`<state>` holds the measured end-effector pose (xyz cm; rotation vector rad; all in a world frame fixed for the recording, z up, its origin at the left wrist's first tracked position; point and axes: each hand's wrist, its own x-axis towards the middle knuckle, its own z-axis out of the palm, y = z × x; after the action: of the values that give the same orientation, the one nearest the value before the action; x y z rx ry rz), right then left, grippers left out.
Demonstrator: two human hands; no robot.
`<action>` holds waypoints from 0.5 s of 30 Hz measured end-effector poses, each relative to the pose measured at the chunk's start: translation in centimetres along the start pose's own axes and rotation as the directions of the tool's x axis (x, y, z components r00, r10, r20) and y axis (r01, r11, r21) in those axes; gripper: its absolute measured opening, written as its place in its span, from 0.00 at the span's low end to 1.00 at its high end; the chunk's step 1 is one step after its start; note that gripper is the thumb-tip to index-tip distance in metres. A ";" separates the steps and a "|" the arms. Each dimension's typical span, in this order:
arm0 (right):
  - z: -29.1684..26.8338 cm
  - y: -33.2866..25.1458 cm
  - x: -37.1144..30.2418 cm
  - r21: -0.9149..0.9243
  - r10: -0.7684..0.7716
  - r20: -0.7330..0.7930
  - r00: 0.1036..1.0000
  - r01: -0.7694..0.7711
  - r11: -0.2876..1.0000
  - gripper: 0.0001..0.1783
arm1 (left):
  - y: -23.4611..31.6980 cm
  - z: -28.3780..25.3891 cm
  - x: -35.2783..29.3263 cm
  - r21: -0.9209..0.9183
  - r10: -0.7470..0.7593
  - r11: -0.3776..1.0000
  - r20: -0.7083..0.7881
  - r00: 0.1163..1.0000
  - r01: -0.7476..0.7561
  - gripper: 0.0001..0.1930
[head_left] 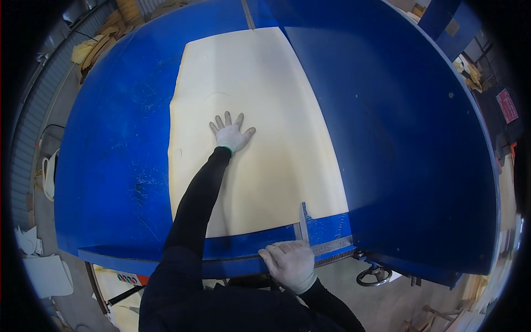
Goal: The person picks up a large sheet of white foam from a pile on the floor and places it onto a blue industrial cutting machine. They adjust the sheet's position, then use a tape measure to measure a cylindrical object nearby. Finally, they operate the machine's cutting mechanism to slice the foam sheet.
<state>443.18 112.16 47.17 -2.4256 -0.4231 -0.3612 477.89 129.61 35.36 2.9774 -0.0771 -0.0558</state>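
Note:
A large cream-coloured foam sheet [265, 110] lies on the blue table [110, 144], its right edge along a dark blue panel [398, 133]. My left hand [231, 135], in a pale glove, rests palm down on the foam with fingers spread. At the table's front edge my right hand [290, 265], also gloved, is closed around the base of a metal sliding stop [303, 224]. The stop's upright blade stands close to the foam's near edge. A metal ruler scale [333, 245] runs to the right of this hand. My right fingertips are partly hidden.
Below the front edge are a handwheel [374, 275] and a row of push buttons [127, 279]. A thin metal strip [248, 14] comes down to the foam's far edge. White offcuts [48, 276] lie on the floor at left. Stacked scraps [102, 47] stand at the far left.

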 end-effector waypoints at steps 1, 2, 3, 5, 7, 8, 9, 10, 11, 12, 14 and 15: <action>0.0 0.0 0.0 -0.002 0.004 0.011 1.000 -0.004 1.000 0.09 | -0.1 0.1 -0.1 -0.002 0.000 1.000 -0.001 1.000 0.000 0.42; -0.1 -0.1 0.0 -0.003 0.008 0.021 1.000 -0.008 1.000 0.09 | -0.1 0.1 -0.1 -0.003 -0.001 1.000 -0.002 1.000 0.001 0.42; 0.0 -0.3 -0.1 0.002 0.011 0.014 1.000 -0.011 1.000 0.09 | -0.3 0.1 -0.2 -0.003 0.006 1.000 -0.006 1.000 -0.006 0.42; 0.1 -0.3 -0.2 0.011 0.013 0.003 1.000 -0.013 1.000 0.09 | -0.5 0.3 -0.3 -0.009 0.014 1.000 -0.014 1.000 -0.014 0.42; 0.1 -0.3 -0.2 0.019 0.007 -0.005 1.000 -0.007 1.000 0.09 | -0.5 0.4 -0.4 -0.007 0.017 1.000 -0.020 1.000 -0.017 0.42; 0.2 -0.3 -0.2 0.022 0.006 -0.010 1.000 -0.006 1.000 0.08 | -0.5 0.4 -0.5 -0.007 0.021 1.000 -0.023 0.999 -0.021 0.42; 0.1 -0.2 -0.2 0.029 0.011 0.009 1.000 -0.012 1.000 0.08 | -0.5 0.4 -0.6 -0.009 0.014 1.000 -0.012 1.000 -0.014 0.42; 0.1 -0.2 -0.1 0.032 0.016 0.023 1.000 -0.017 0.999 0.08 | -0.5 0.2 -0.7 -0.012 0.011 1.000 -0.004 1.000 -0.011 0.43; -0.1 -0.2 -0.1 0.037 0.020 0.038 0.999 -0.021 0.999 0.08 | -0.5 0.0 -0.7 -0.014 0.006 1.000 0.004 1.000 -0.006 0.43; -0.3 -0.2 -0.1 0.066 0.046 0.095 0.994 -0.053 0.996 0.08 | -0.8 -0.2 -1.0 -0.019 0.007 1.000 0.030 1.000 -0.007 0.44; -1.4 0.1 0.3 0.100 0.085 0.200 0.976 -0.106 0.989 0.09 | -1.6 -0.6 -0.8 -0.042 0.017 0.999 0.063 0.998 -0.014 0.46; -2.0 1.1 0.6 0.061 0.214 0.220 0.952 -0.232 0.971 0.12 | -2.7 -0.9 -0.9 -0.119 -0.011 0.993 0.033 0.999 0.015 0.49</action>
<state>443.89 110.21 48.31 -2.4041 -0.2451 0.0146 477.11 132.43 35.88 2.8585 -0.0568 -0.1066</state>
